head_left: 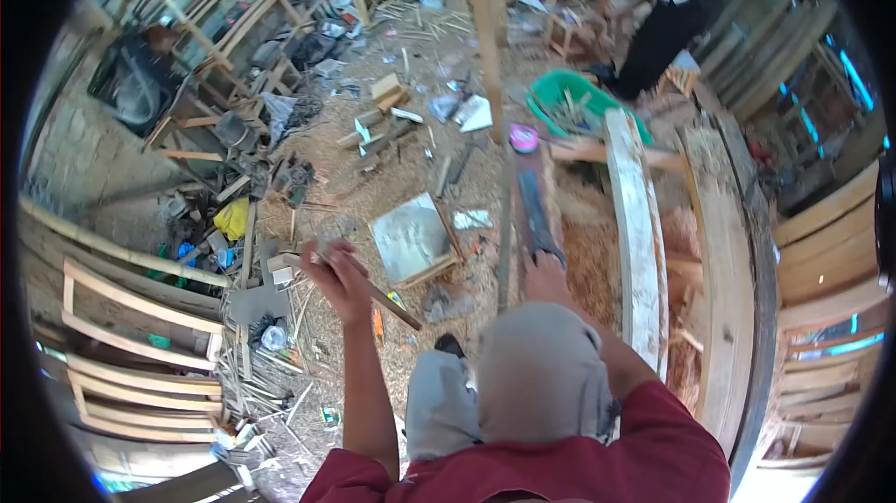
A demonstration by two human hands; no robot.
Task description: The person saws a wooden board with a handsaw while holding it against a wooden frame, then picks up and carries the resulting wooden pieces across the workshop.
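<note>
My left hand (pixel 338 277) is closed around a slim wooden stick (pixel 397 309), which slants down to the right over the littered floor. Close to the stick's far left end is a small pale block (pixel 281 270). My right hand (pixel 546 272) reaches past my raised knee and grips the near end of a long dark tool (pixel 533 209). That tool lies along a narrow reddish-brown board (pixel 553 188), pointing away from me. A pink round container (pixel 524 138) sits beyond its far end. Between my hands, a pale square panel in a wooden frame (pixel 411 237) rests on the ground.
Thick planks (pixel 635 232) run along my right side above wood shavings. A green basin (pixel 569 92) holds scraps. Another person (pixel 663 18) bends over at the back right. An upright wooden post (pixel 490 55) stands ahead. Chair-like frames (pixel 140 363) are at left.
</note>
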